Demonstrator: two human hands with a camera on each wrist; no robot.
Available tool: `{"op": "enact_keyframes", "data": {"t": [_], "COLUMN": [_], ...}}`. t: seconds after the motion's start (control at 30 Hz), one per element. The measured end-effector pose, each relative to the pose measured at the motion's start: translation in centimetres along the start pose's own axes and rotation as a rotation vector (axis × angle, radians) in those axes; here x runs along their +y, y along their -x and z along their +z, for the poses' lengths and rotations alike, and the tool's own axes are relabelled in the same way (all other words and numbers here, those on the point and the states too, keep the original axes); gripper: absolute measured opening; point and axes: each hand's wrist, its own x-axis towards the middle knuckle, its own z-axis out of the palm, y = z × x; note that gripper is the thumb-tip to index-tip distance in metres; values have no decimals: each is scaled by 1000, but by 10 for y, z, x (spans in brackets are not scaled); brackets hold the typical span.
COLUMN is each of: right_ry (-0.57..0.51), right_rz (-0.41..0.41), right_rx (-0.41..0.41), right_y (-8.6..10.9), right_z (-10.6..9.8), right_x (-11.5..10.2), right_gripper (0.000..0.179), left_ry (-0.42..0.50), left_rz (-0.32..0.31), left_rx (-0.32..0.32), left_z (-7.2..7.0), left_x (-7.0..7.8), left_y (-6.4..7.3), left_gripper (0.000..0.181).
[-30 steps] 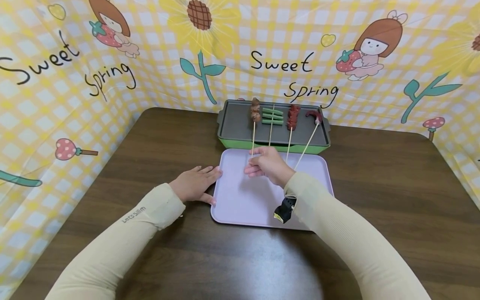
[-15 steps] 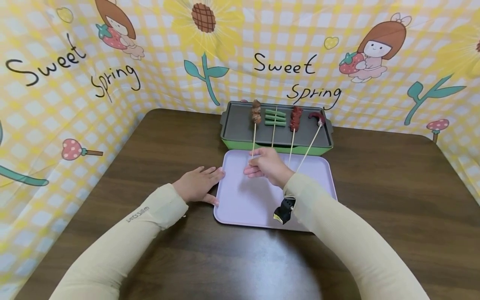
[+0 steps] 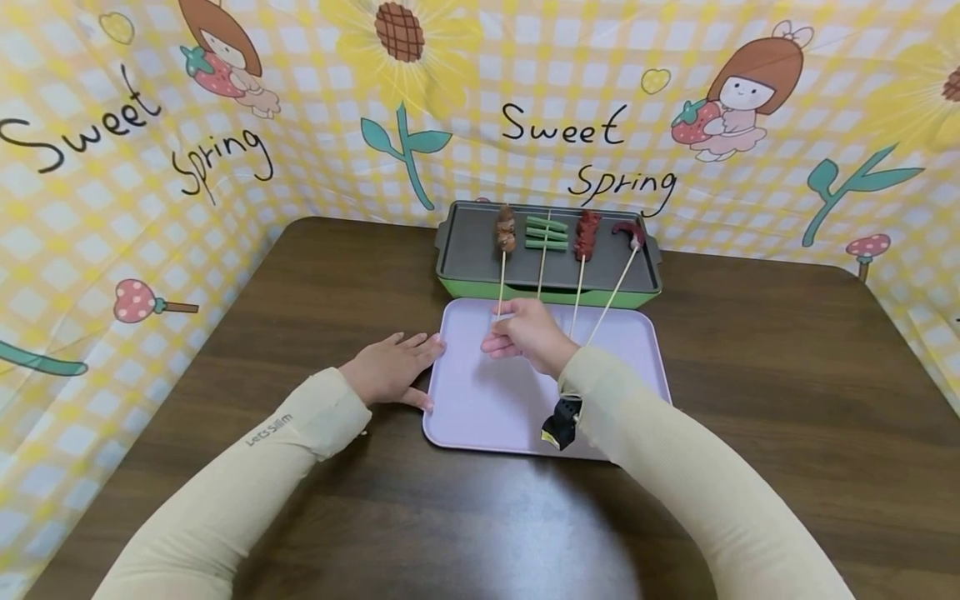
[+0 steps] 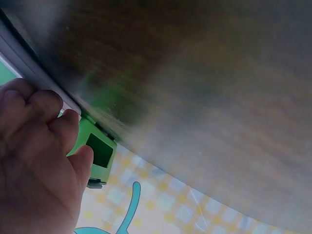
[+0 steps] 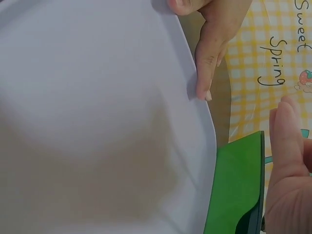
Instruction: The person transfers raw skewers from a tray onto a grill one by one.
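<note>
My right hand (image 3: 531,333) pinches the stick of a brown meat skewer (image 3: 506,231) above the lilac tray (image 3: 480,408). The meat end is over the left part of a dark griddle (image 3: 468,254) with a green base; whether it touches the plate I cannot tell. To its right on the griddle lie a green bean skewer (image 3: 547,233), a red meat skewer (image 3: 587,237) and a skewer with a dark red curled piece (image 3: 632,233). My left hand (image 3: 392,367) has its fingers spread, the tips touching the tray's left rim. In the right wrist view the pinched stick is hidden.
A brown wooden table (image 3: 360,517) bears the tray and griddle, the griddle directly behind the tray. Yellow checked cloth (image 3: 315,150) hangs behind and to the left. A small black device (image 3: 562,422) hangs at my right wrist over the tray.
The brown meat skewer has come slightly nearer and to the left over the griddle, with my right hand shifting a little left. My left hand stays at the tray's rim.
</note>
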Motion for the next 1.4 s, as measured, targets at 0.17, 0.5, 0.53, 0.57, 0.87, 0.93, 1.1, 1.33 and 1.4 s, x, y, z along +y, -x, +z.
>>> {"op": "enact_keyframes", "data": {"t": [0.17, 0.5, 0.53, 0.57, 0.87, 0.93, 1.1, 1.33, 1.4], "right_ry": [12, 23, 26, 28, 108, 125, 155, 171, 181], "right_rz": [5, 14, 12, 11, 0, 2, 6, 2, -1], "right_rx": [11, 31, 33, 34, 68, 71, 77, 82, 81], "right_y": [0, -2, -2, -1, 2, 3, 4, 3, 3], "right_z": [3, 8, 9, 9, 11, 11, 13, 14, 13], "right_x": [0, 0, 0, 0, 0, -1, -3, -5, -6], "right_gripper": [41, 42, 42, 42, 43, 44, 46, 47, 47], "left_ry": [-5, -12, -14, -14, -13, -18, -15, 1, -1], "left_rz": [0, 5, 5, 4, 13, 12, 5, 16, 22], "left_rx": [7, 15, 15, 15, 24, 24, 19, 22, 24], "left_z": [1, 3, 3, 3, 4, 5, 6, 4, 4], "left_x": [-1, -1, -1, -2, -1, -2, -3, -3, -3], "left_y": [1, 2, 2, 3, 1, 1, 1, 1, 1], "left_gripper": [88, 88, 87, 87, 88, 88, 88, 87, 87]}}
